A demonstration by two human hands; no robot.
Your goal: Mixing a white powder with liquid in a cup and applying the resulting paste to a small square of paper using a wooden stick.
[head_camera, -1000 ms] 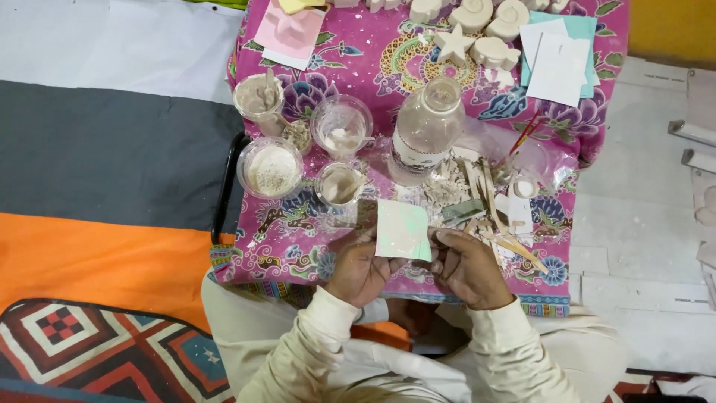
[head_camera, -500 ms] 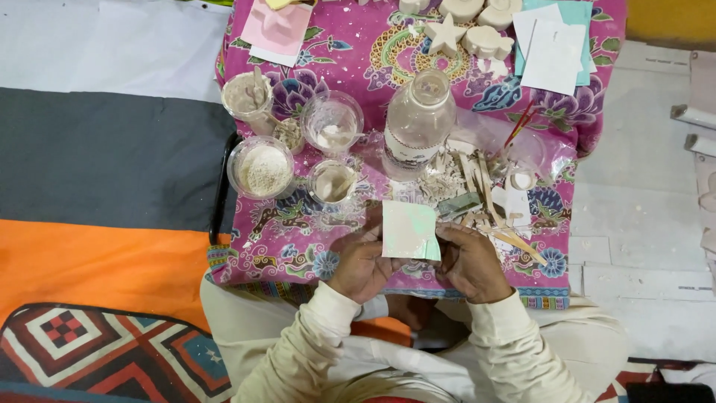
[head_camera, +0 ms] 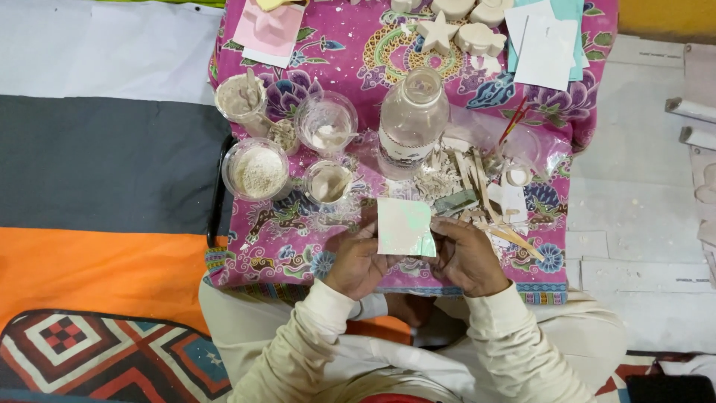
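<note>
Pale green card [head_camera: 405, 227], square, held up between both hands above the near edge of the worktop [head_camera: 246, 257], covered by pink flowered cloth. Left hand [head_camera: 356, 261] pinching the card's left side, grip closed on it; right hand [head_camera: 468, 257] pinching the right lower corner, grip also closed on the card. Just behind the card, near the middle of the worktop: small cup [head_camera: 328, 182] with beige paste, clear plastic bottle [head_camera: 412, 119] standing upright, heap of wooden sticks [head_camera: 477, 186]. Toward the left edge: round tub of powder [head_camera: 256, 169]. At the far edge: star-shaped cast [head_camera: 437, 33] and white paper sheets [head_camera: 546, 45].
</note>
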